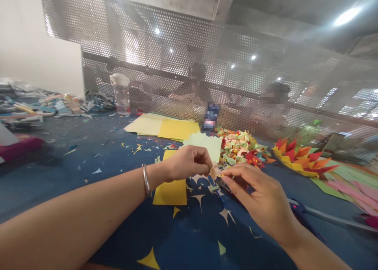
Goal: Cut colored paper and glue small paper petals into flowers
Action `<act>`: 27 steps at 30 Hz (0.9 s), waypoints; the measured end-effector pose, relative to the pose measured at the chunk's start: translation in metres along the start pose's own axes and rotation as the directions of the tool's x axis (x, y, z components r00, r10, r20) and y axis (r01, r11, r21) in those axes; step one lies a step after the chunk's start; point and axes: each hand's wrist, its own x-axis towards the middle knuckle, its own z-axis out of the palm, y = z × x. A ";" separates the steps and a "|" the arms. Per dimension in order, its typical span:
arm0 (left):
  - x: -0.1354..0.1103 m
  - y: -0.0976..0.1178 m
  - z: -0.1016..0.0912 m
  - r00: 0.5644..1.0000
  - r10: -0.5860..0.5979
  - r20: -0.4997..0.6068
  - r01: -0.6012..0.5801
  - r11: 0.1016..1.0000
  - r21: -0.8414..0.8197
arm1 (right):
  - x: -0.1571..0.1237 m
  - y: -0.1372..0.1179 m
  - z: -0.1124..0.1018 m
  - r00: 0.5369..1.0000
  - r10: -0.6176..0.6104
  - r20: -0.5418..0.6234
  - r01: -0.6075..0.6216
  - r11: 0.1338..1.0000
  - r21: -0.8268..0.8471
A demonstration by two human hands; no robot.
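Between the fingertips of my two hands is a small pale peach paper piece. My left hand, with a silver bangle at the wrist, pinches it from the left. From the right, my right hand pinches its edge between thumb and finger. Below the hands lies a thin blue tool with a pointed metal end; its upper part is partly hidden. A yellow paper sheet lies under my left hand. Star-shaped paper offcuts are scattered around, and a pale green sheet lies just beyond.
A pile of small folded-looking paper pieces stands behind my right hand, with a red, orange and yellow paper flower beside it. A dark blue glue gun lies at right. A phone leans against the perforated screen; a lidded cup stands left.
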 end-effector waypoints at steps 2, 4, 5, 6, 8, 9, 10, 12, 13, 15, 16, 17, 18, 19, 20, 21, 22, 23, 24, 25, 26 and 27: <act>-0.001 0.002 0.000 0.999 0.001 0.045 -0.001 1.000 -0.020 | -0.001 0.000 -0.001 1.000 -0.013 -0.012 0.013 1.000 0.004; -0.001 0.004 0.000 0.998 0.004 0.067 -0.001 0.999 -0.039 | -0.001 -0.001 -0.002 0.999 -0.031 -0.016 0.031 0.999 0.021; -0.002 0.004 0.001 0.998 0.006 0.070 -0.003 0.999 -0.046 | -0.002 -0.002 -0.002 0.999 -0.040 -0.021 0.040 0.999 0.027; -0.002 0.005 0.001 0.997 0.006 0.072 -0.002 0.999 -0.050 | -0.002 -0.002 -0.002 0.998 -0.048 -0.028 0.049 0.998 0.029; -0.001 0.004 0.001 0.997 0.006 0.074 -0.002 0.999 -0.050 | -0.002 -0.003 -0.002 0.997 -0.057 -0.052 0.058 0.998 0.016; -0.001 0.004 0.001 0.997 0.005 0.077 -0.002 0.999 -0.048 | -0.002 -0.004 -0.003 0.996 -0.061 -0.066 0.062 0.998 0.003; -0.001 0.003 0.001 0.997 0.006 0.080 -0.002 0.999 -0.046 | -0.002 -0.004 -0.003 0.995 -0.067 -0.077 0.067 0.998 -0.010; -0.001 0.002 0.000 0.996 0.009 0.094 -0.005 0.999 -0.048 | -0.001 -0.003 -0.002 0.993 -0.086 -0.085 0.083 0.996 -0.029; -0.001 0.001 0.001 0.995 0.014 0.101 -0.009 0.999 -0.051 | -0.001 -0.002 -0.002 0.991 -0.103 -0.086 0.101 0.994 -0.029; 0.000 -0.001 0.001 0.993 0.026 0.113 -0.019 0.998 -0.062 | -0.001 0.000 -0.001 0.985 -0.144 -0.097 0.144 0.990 -0.010; 0.000 -0.002 0.001 0.993 0.033 0.114 -0.025 0.997 -0.069 | -0.001 0.001 0.000 0.981 -0.161 -0.106 0.162 0.987 0.001; 0.000 -0.003 0.001 0.993 0.039 0.116 -0.030 0.996 -0.078 | -0.001 0.002 0.001 0.978 -0.173 -0.115 0.175 0.984 0.009; 0.000 -0.003 0.002 0.992 0.043 0.119 -0.032 0.996 -0.089 | -0.002 0.003 0.001 0.977 -0.179 -0.120 0.181 0.983 0.012; 0.000 -0.004 0.002 0.991 0.046 0.122 -0.034 0.994 -0.099 | -0.002 0.003 0.002 0.977 -0.179 -0.119 0.182 0.983 0.011; 0.000 -0.004 0.002 0.991 0.048 0.129 -0.034 0.994 -0.108 | -0.002 0.003 0.002 0.976 -0.180 -0.119 0.182 0.983 0.007; 0.000 -0.004 0.002 0.990 0.049 0.135 -0.033 0.993 -0.113 | -0.002 0.003 0.002 0.977 -0.181 -0.116 0.183 0.983 0.003; -0.001 -0.003 0.002 0.989 0.049 0.141 -0.033 0.993 -0.115 | -0.001 0.003 0.003 0.976 -0.184 -0.115 0.185 0.983 -0.001; -0.001 -0.003 0.003 0.988 0.050 0.145 -0.033 0.993 -0.117 | -0.001 0.003 0.003 0.975 -0.187 -0.117 0.188 0.982 -0.005; -0.001 -0.003 0.003 0.988 0.050 0.147 -0.032 0.992 -0.119 | -0.001 0.003 0.003 0.974 -0.192 -0.119 0.192 0.981 -0.009; -0.001 -0.002 0.003 0.988 0.050 0.148 -0.032 0.992 -0.122 | -0.001 0.002 0.003 0.973 -0.198 -0.122 0.198 0.980 -0.011; -0.001 -0.002 0.003 0.988 0.051 0.145 -0.033 0.992 -0.123 | -0.001 0.002 0.002 0.971 -0.204 -0.126 0.204 0.979 -0.012; -0.001 -0.002 0.003 0.989 0.052 0.140 -0.035 0.992 -0.122 | -0.001 0.002 0.002 0.969 -0.209 -0.129 0.209 0.978 -0.013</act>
